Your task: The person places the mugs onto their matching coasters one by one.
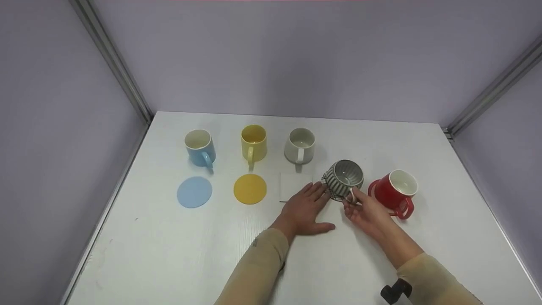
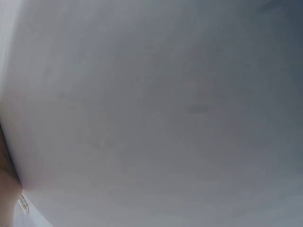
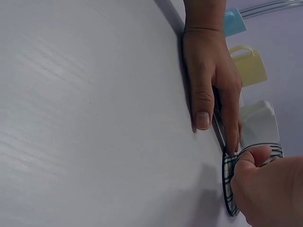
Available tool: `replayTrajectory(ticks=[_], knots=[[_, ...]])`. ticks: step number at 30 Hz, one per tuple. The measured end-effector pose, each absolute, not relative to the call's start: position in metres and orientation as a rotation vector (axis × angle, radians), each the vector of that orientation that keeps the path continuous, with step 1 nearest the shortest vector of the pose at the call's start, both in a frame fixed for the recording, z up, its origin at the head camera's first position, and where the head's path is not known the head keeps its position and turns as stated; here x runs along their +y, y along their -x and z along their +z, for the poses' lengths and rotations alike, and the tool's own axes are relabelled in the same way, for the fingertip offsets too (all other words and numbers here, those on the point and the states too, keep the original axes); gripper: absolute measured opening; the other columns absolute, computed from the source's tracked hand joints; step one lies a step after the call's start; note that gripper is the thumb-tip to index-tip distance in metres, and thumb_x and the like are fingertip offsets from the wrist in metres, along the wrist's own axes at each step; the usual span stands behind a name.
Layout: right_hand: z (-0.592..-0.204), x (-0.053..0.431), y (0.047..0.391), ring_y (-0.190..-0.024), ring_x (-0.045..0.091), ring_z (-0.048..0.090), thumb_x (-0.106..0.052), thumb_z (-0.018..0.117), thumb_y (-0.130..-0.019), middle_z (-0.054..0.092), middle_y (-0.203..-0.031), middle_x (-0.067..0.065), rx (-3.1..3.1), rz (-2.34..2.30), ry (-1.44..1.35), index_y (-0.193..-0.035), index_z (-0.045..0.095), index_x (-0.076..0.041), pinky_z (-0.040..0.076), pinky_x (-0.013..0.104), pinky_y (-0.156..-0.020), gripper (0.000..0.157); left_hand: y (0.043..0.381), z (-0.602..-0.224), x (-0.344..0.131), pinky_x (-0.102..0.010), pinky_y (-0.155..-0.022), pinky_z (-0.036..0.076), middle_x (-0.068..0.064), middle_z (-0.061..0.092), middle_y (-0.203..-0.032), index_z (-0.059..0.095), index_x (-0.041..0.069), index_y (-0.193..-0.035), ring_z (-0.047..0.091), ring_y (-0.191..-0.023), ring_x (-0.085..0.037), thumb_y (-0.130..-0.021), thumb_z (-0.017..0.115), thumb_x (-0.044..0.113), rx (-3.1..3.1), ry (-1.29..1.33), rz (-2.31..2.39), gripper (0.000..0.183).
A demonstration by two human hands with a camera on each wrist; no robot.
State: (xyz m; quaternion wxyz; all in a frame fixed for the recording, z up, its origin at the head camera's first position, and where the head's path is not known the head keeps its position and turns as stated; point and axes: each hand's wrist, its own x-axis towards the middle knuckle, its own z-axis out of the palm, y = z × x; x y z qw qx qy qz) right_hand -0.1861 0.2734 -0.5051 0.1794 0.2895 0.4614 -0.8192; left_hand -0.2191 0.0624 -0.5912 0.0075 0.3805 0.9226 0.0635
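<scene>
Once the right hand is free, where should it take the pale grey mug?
Probably by the handle, from the near side: the pale grey mug stands upright with its handle facing the person. The left hand and white square coaster lie in front, so pass above them.

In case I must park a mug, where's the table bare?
Bare: the table nearer you, below the blue coaster and yellow coaster; also right of the red mug. Crowded: around the striped mug, left hand beside it, right hand on its handle.
</scene>
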Motion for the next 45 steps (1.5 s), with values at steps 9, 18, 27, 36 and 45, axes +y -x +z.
replayTrajectory(ticks=[9, 18, 27, 36, 45], knots=[[-0.506, 0.274, 0.182, -0.100, 0.019, 0.067, -0.040, 0.048, -0.114, 0.069, -0.110, 0.009, 1.508, -2.164, -0.790, -0.137, 0.052, -0.004, 0.055, 0.026, -0.085, 0.042, 0.215, -0.589, 0.061, -0.032, -0.129, 0.001, -0.001, 0.014, -0.177, 0.023, 0.017, -0.170, 0.006, -0.163, -0.018, -0.096, 0.032, 0.085, 2.870, -1.196, 0.158, 0.101], [-0.496, 0.284, 0.174, -0.119, 0.028, 0.070, -0.059, 0.055, -0.106, 0.066, -0.140, 0.020, 1.841, -1.873, -0.762, -0.157, 0.039, -0.005, 0.056, 0.033, -0.097, 0.076, 0.209, -0.584, 0.059, -0.035, -0.130, 0.005, -0.007, 0.025, -0.174, 0.028, 0.012, -0.169, 0.016, -0.162, -0.022, -0.100, 0.034, 0.080, 2.937, -1.231, 0.140, 0.097], [-0.484, 0.286, 0.159, -0.118, 0.034, 0.064, -0.060, 0.056, -0.105, 0.064, -0.132, 0.023, 2.700, -1.400, -0.573, -0.144, 0.053, 0.000, 0.054, 0.041, -0.095, 0.072, 0.204, -0.574, 0.033, -0.037, -0.130, 0.007, -0.010, 0.032, -0.172, 0.033, 0.010, -0.167, 0.020, -0.162, -0.025, -0.102, 0.040, 0.073, 2.944, -1.093, 0.382, 0.091], [-0.500, 0.258, 0.158, -0.139, 0.035, 0.050, -0.049, 0.075, -0.098, 0.055, -0.147, 0.015, 3.184, -1.102, 0.056, -0.147, 0.051, -0.006, 0.045, 0.060, -0.113, 0.069, 0.220, -0.557, -0.026, -0.040, -0.130, 0.011, -0.013, 0.036, -0.170, 0.036, 0.006, -0.165, 0.024, -0.161, -0.027, -0.102, 0.043, 0.072, 3.038, -0.941, 0.440, 0.091], [-0.534, 0.232, 0.161, -0.155, 0.036, 0.034, -0.058, 0.080, -0.090, 0.036, -0.168, 0.016, 3.162, -0.590, 0.817, -0.158, 0.048, -0.014, 0.039, 0.057, -0.118, 0.087, 0.219, -0.552, -0.069, -0.040, -0.130, 0.013, -0.012, 0.032, -0.171, 0.035, 0.007, -0.166, 0.024, -0.160, -0.027, -0.102, 0.044, 0.072, 3.094, -0.755, 0.521, 0.092]])
